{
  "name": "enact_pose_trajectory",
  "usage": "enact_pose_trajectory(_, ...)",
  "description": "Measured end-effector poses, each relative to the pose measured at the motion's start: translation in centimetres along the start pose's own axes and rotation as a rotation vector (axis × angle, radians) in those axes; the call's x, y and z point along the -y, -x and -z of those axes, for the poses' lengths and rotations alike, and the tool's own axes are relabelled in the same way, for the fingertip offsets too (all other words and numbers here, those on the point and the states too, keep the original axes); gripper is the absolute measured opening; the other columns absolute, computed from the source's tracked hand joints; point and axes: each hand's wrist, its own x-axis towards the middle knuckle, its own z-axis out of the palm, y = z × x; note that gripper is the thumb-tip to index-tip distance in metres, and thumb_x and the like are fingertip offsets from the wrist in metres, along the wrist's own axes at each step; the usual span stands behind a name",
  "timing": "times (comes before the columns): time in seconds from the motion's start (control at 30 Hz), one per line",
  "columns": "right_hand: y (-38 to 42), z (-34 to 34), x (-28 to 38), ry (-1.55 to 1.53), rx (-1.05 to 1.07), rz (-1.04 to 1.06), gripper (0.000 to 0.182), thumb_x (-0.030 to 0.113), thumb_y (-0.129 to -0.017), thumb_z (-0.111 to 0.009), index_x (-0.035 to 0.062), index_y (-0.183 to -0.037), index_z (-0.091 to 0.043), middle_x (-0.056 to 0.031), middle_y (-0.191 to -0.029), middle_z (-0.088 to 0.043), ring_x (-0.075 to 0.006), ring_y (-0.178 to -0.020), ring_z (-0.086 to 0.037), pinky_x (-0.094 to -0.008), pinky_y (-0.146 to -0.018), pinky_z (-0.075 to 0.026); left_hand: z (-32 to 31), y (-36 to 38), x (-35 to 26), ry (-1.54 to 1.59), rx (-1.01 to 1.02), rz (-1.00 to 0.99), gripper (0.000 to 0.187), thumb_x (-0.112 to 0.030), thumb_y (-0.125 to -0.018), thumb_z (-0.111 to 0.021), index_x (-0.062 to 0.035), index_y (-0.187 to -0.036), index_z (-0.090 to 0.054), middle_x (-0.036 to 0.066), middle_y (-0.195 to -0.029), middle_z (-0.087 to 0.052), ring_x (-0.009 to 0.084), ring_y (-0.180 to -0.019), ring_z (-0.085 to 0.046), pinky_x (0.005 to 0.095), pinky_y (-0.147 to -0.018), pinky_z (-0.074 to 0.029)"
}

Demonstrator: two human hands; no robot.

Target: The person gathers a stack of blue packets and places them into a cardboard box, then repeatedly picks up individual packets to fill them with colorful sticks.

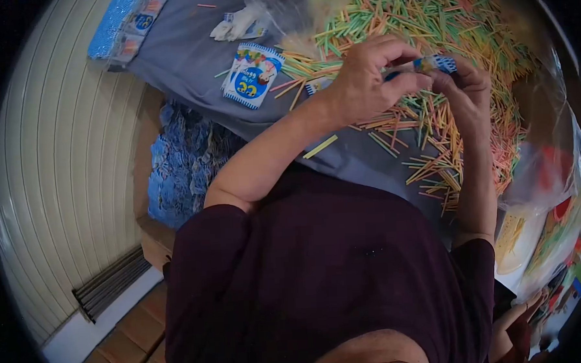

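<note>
Above the pile of coloured sticks (419, 20), my two hands meet around a small blue and white packet (435, 64). The fingers of my right hand (471, 92) are closed on its far side. My left hand (373, 80) has thumb and forefinger bent together at the packet's near end; part of the packet is hidden by the fingers. Another packet (319, 85) lies partly covered beside my left wrist. A stack of flat printed packets (252, 76) rests on the grey cloth (187, 50) left of my hands.
Crumpled white wrappers (239, 25) lie beyond the stack. A strip of packets (134, 26) is at the cloth's far left corner. Below the edge, a box holds many blue packets (186, 160). Clear plastic (553, 118) and a white tray (517, 240) are at right. Another person's arm (504, 331) shows lower right.
</note>
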Motion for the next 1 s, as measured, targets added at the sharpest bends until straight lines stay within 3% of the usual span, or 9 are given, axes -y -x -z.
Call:
enact_pose_trajectory(0.03, 0.1, -0.8, 0.0, -0.019, 0.014, -0.036, 0.017, 0.007, -0.089, -0.074, -0.0017, -0.103, -0.073, -0.0029, -0.083, -0.072, -0.0075, -0.076, -0.065, -0.0247, -0.069, -0.052, 1.2, 0.7, -0.6, -0.165, 0.059, 0.013, 0.013, -0.01, -0.094, -0.067, 0.0005, -0.1, -0.07, 0.002, -0.086, -0.062, 0.007, -0.081, -0.058, 0.0236, -0.07, -0.046)
enact_pose_trajectory(0.07, 0.1, -1.6, 0.5, 0.095, 0.151, -0.093, 0.015, 0.008, -0.088, -0.074, 0.0006, -0.102, -0.074, -0.0044, -0.08, -0.071, -0.0095, -0.072, -0.064, -0.0273, -0.064, -0.05, 1.6, 1.9, 0.4, -0.09, -0.128, -0.098, 0.014, -0.014, -0.086, -0.073, -0.0008, -0.09, -0.074, 0.005, -0.07, -0.064, 0.0142, -0.06, -0.055, 0.0292, -0.058, -0.045)
enact_pose_trajectory(0.17, 0.5, -3.2, 0.5, 0.47, 0.097, 0.017, 0.015, 0.012, -0.087, -0.072, 0.0043, -0.1, -0.074, -0.0131, -0.077, -0.068, -0.0244, -0.068, -0.067, -0.0381, -0.063, -0.051, 7.7, 5.6, -1.8, -0.287, -0.164, 0.22, 0.011, -0.01, -0.086, -0.071, -0.0014, -0.089, -0.077, 0.005, -0.074, -0.067, 0.0085, -0.062, -0.054, 0.0253, -0.057, -0.042)
enact_pose_trajectory(0.2, 0.3, -2.5, 0.0, 0.5, 0.042, -0.011, 0.015, 0.012, -0.087, -0.072, 0.0043, -0.1, -0.074, -0.0131, -0.077, -0.068, -0.0244, -0.068, -0.067, -0.0381, -0.063, -0.051, 10.0, 6.7, -1.6, -0.378, -0.193, 0.395, 0.015, -0.015, -0.087, -0.071, -0.0015, -0.09, -0.076, 0.006, -0.072, -0.065, 0.015, -0.067, -0.058, 0.0301, -0.062, -0.045)
enact_pose_trajectory(0.27, 0.0, -0.3, -1.8, 0.912, -0.103, 0.194, 0.018, 0.012, -0.085, -0.068, 0.0043, -0.1, -0.073, -0.0149, -0.085, -0.07, -0.0331, -0.075, -0.068, -0.0425, -0.068, -0.054, 15.2, 8.2, 1.1, -0.954, -0.086, 0.358, 0.021, -0.019, -0.088, -0.07, -0.002, -0.099, -0.074, 0.007, -0.078, -0.063, 0.0242, -0.077, -0.06, 0.0357, -0.072, -0.047)
enact_pose_trajectory(0.47, 1.4, 8.5, -3.9, 1.428, -0.306, 0.218, 0.029, 0.017, -0.081, -0.075, 0.0081, -0.109, -0.073, -0.0111, -0.097, -0.067, -0.0319, -0.095, -0.065, -0.0438, -0.08, -0.053, 11.9, 7.0, -0.8, -1.645, -0.261, -0.021, 0.025, -0.021, -0.087, -0.07, -0.0063, -0.107, -0.07, 0.011, -0.098, -0.062, 0.0324, -0.092, -0.057, 0.042, -0.08, -0.046)
enact_pose_trajectory(0.53, 2.3, 12.2, -3.7, 1.485, -0.401, 0.124, 0.031, 0.018, -0.079, -0.076, 0.009, -0.108, -0.074, -0.0106, -0.104, -0.067, -0.034, -0.102, -0.063, -0.0449, -0.085, -0.051, 10.5, 6.5, -1.0, -1.555, -0.248, -0.075, 0.026, -0.018, -0.084, -0.071, -0.0066, -0.107, -0.068, 0.011, -0.104, -0.061, 0.0317, -0.094, -0.056, 0.0432, -0.08, -0.047)
enact_pose_trajectory(0.7, -0.6, 14.0, -5.2, 1.526, -0.188, 0.114, 0.032, 0.021, -0.081, -0.073, 0.01, -0.111, -0.072, -0.0121, -0.109, -0.067, -0.0352, -0.107, -0.061, -0.044, -0.09, -0.051, 3.6, 5.3, -0.6, -0.994, 0.342, -0.027, 0.026, -0.011, -0.078, -0.073, -0.0043, -0.102, -0.067, 0.011, -0.099, -0.06, 0.0319, -0.094, -0.059, 0.0423, -0.079, -0.049)
enact_pose_trajectory(1.0, -4.4, 10.9, -7.0, 1.748, 0.043, -0.357, 0.034, 0.015, -0.087, -0.055, 0.0023, -0.117, -0.066, -0.0185, -0.113, -0.067, -0.0379, -0.108, -0.062, -0.0549, -0.092, -0.05, 1.3, 7.1, 1.1, -1.273, 0.356, -0.149, 0.026, -0.009, -0.077, -0.068, 0.0006, -0.1, -0.066, 0.012, -0.098, -0.058, 0.0286, -0.089, -0.058, 0.0353, -0.071, -0.052)
